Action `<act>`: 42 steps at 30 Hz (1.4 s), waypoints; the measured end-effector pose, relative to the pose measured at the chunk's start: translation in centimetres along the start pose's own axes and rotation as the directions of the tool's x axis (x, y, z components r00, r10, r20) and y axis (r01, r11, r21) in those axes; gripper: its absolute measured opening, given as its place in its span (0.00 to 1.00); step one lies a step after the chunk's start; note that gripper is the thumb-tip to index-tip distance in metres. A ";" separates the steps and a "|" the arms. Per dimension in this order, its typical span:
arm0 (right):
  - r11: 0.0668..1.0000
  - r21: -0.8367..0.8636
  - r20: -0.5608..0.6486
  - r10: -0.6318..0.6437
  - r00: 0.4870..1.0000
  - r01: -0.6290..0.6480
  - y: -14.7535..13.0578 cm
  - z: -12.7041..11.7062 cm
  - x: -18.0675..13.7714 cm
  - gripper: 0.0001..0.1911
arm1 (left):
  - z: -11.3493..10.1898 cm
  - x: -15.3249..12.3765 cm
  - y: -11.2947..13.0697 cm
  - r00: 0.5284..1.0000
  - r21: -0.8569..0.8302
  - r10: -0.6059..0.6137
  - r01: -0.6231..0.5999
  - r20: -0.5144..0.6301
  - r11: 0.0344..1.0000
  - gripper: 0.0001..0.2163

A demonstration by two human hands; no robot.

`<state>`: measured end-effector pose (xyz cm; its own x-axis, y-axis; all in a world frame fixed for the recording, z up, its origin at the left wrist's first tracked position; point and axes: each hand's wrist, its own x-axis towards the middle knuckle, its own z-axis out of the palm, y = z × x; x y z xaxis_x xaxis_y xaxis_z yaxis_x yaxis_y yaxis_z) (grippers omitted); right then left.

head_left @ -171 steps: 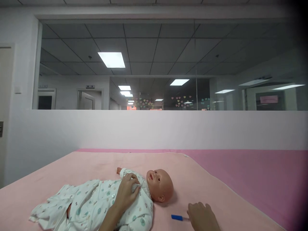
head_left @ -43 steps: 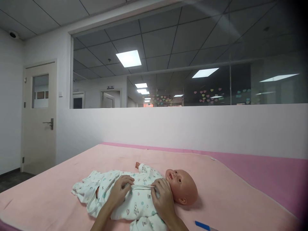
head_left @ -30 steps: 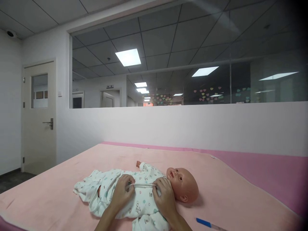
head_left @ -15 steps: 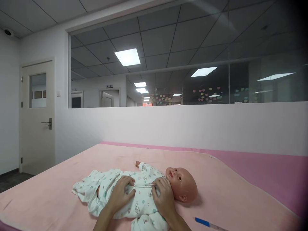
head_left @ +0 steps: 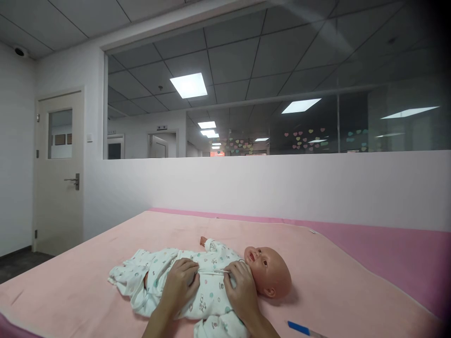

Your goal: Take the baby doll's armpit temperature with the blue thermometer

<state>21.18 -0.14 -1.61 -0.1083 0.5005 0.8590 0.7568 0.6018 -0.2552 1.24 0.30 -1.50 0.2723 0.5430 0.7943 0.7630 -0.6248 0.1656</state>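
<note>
A baby doll point(head_left: 271, 272) lies on its back with its head to the right, dressed in white printed baby clothes point(head_left: 207, 293). My left hand point(head_left: 180, 284) rests at the doll's belly, its fingers and thumb curled together on the cloth beside the front seam. Up by the chest, just below the doll's chin, my right hand point(head_left: 241, 286) pinches the front edge of the clothes. Between the two hands runs a raised white fold or tie strip. Cloth and fingers partly hide both fingertips.
The doll lies on a pink padded sheet point(head_left: 105, 263) with a darker pink cover point(head_left: 380, 244) beneath it. A blue-ended pen-like object point(head_left: 299, 327) lies at the front right. Behind stands a white half wall point(head_left: 268, 188) with windows; a door point(head_left: 58, 202) is at the left.
The view has shifted slightly, moving everything a little to the right in the picture. My left thumb has drawn closer to its fingers; my right hand keeps its grip at the chest.
</note>
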 end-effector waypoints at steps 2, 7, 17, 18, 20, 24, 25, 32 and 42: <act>1.000 -0.004 -0.003 0.001 1.000 -0.001 0.0 0.0 0.0 0.07 | 0.0 0.0 0.0 1.000 0.013 0.012 -0.012 0.000 1.000 0.10; 1.000 -0.002 0.023 0.029 0.999 -0.029 0.0 0.0 0.0 0.07 | 0.2 -0.2 0.1 0.998 -0.005 0.021 -0.021 -0.059 1.000 0.11; 0.998 0.018 0.047 0.053 0.997 -0.054 -0.1 0.0 -0.1 0.07 | 0.0 -0.1 0.3 1.000 -0.157 -0.013 0.014 0.012 0.988 0.10; 0.998 0.017 0.047 0.052 0.998 -0.053 -0.1 0.0 -0.1 0.07 | -0.1 0.0 0.4 0.999 -0.155 -0.029 0.031 0.019 0.987 0.09; 0.999 0.012 0.044 0.052 0.998 -0.053 -0.1 -0.1 -0.1 0.07 | -0.1 0.0 0.5 0.997 -0.133 -0.072 0.076 0.030 0.988 0.07; 0.999 -0.001 0.043 0.050 0.998 -0.050 -0.2 -0.1 0.0 0.07 | 0.1 0.0 0.5 0.992 -0.051 -0.121 0.123 0.034 0.991 0.04; 0.999 -0.003 0.043 0.048 0.998 -0.048 -0.2 -0.1 0.0 0.07 | 0.2 0.0 0.5 0.993 -0.033 -0.117 0.118 0.034 0.992 0.04; 0.999 -0.039 0.027 0.018 0.999 -0.017 0.1 0.0 0.0 0.07 | 0.4 0.0 0.8 0.995 0.002 -0.094 0.094 0.017 0.996 0.04; 0.971 -0.190 -0.249 -0.191 0.950 0.145 -0.1 -5.8 -0.6 0.18 | -0.5 0.0 0.1 0.966 -0.102 -0.251 0.244 -0.062 0.964 0.15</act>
<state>24.91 -4.06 0.46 -0.0870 0.2056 0.9748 0.8417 0.5386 -0.0385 0.99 -0.02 -1.18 0.0355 0.6464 0.7622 0.7425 -0.5275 0.4128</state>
